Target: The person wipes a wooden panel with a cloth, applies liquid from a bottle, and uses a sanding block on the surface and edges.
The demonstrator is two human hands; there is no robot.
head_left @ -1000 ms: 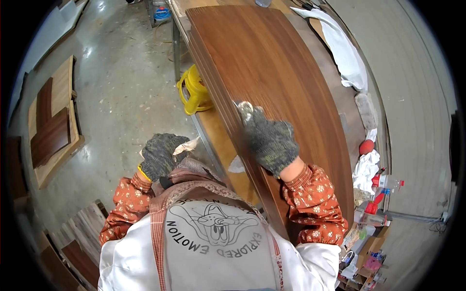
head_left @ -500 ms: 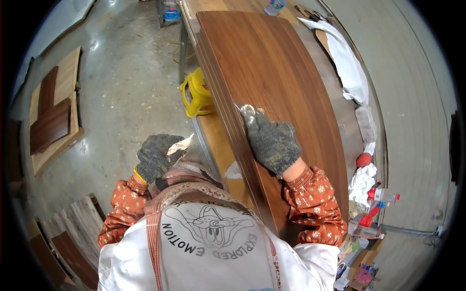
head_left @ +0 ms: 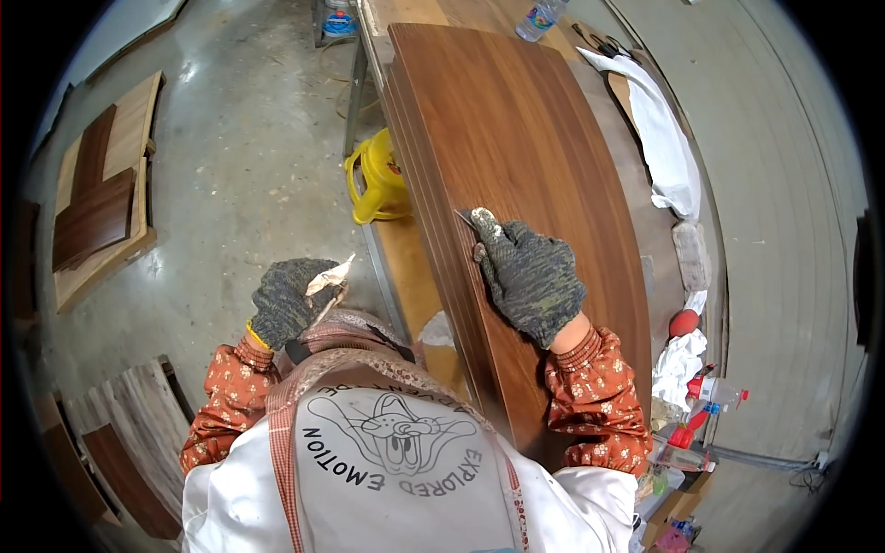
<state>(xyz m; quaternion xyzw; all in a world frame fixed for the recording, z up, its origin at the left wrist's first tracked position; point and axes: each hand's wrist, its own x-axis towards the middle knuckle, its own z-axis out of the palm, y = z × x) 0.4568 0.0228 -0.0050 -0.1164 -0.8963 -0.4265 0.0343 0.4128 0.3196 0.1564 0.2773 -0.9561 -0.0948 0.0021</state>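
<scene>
My right hand point(head_left: 533, 286), in a dark grey knitted glove, lies at the left edge of the top brown wood-grain board point(head_left: 544, 138). Its extended index finger has a whitish fingertip and presses on a small, thin metal blade point(head_left: 466, 217) at the board's edge; most of that blade is hidden. Several similar boards are stacked beneath. In front of my chest, left of the stack, my left hand point(head_left: 284, 302) wears a matching glove with a yellow cuff. It is closed round a crumpled cream scrap point(head_left: 330, 276), perhaps paper or cloth, and a thin stick-like piece shows below it.
Under the workbench sits a yellow plastic container point(head_left: 380, 180). A water bottle point(head_left: 540, 18) stands beyond the boards. Along the right lie white sheeting point(head_left: 645, 120), a red ball-like object point(head_left: 683, 323) and plastic bottles point(head_left: 724, 394). More panels point(head_left: 97, 221) rest on the floor at left.
My right hand has shifted slightly right and toward me along the board, its index finger now more separate from the others. My left hand has tilted a little, still with the cream scrap.
</scene>
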